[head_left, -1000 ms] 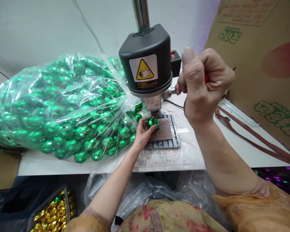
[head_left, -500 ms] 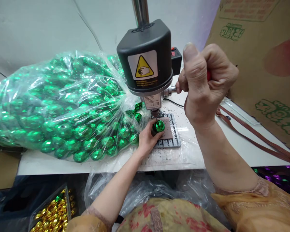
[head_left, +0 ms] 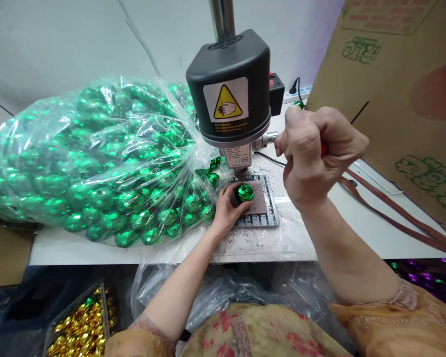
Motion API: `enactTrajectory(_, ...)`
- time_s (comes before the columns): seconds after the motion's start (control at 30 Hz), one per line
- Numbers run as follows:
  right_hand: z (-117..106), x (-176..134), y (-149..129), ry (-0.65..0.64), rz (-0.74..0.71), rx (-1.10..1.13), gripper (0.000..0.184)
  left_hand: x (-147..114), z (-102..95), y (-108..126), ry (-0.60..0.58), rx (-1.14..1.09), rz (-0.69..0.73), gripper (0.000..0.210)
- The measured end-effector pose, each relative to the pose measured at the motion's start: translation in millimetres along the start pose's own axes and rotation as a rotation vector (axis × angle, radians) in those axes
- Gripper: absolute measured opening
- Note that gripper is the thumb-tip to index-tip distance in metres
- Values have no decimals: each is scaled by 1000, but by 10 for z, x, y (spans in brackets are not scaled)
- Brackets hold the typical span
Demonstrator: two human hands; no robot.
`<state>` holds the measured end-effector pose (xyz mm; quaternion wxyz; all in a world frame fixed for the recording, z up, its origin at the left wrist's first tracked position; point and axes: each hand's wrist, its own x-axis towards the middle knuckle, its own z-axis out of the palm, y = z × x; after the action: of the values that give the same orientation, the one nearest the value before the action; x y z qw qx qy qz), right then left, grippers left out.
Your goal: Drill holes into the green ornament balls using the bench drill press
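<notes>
A shiny green faceted ball (head_left: 246, 191) sits on the base under the small black bench drill press (head_left: 228, 89). My left hand (head_left: 227, 210) is closed round it from the left, thumb in front and fingers behind. A dark round piece, perhaps a holder, shows between my fingers and the ball. My right hand (head_left: 317, 153) is wrapped in a fist round the press's lever handle, right of the machine head; a bit of red shows in the grip. Just above the ball is the chuck (head_left: 241, 173); a bit cannot be made out.
A large clear bag of green balls (head_left: 96, 173) lies on the white table (head_left: 115, 253) at left. Dark shavings dot the slotted base plate (head_left: 273, 213). A cardboard box (head_left: 386, 99) stands right, near brown straps (head_left: 386, 215). Below left is a bin of gold balls (head_left: 80, 322).
My right fist has come down with the lever, and a thin black rod now shows behind it. My left hand stays on the ball. The whole view has shifted slightly.
</notes>
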<state>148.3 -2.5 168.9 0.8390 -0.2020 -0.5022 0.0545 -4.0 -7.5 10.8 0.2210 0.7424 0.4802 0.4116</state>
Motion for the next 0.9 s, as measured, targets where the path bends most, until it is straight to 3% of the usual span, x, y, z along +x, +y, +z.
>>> enactTrajectory(0.2,-15,-71,39,-8,-74,10,52,-13,7,15,2,-16,9,52)
enactTrajectory(0.4,-19,-131,149,64,-206,43,52,-23,6,-7,-9,-25,16,53)
enactTrajectory(0.6,-111,-223,97,-1,-122,46,52,-26,8,-19,-14,-22,15,54)
enactTrajectory(0.9,-141,-252,146,-17,-188,53,51,-26,9,-10,-21,-30,12,53)
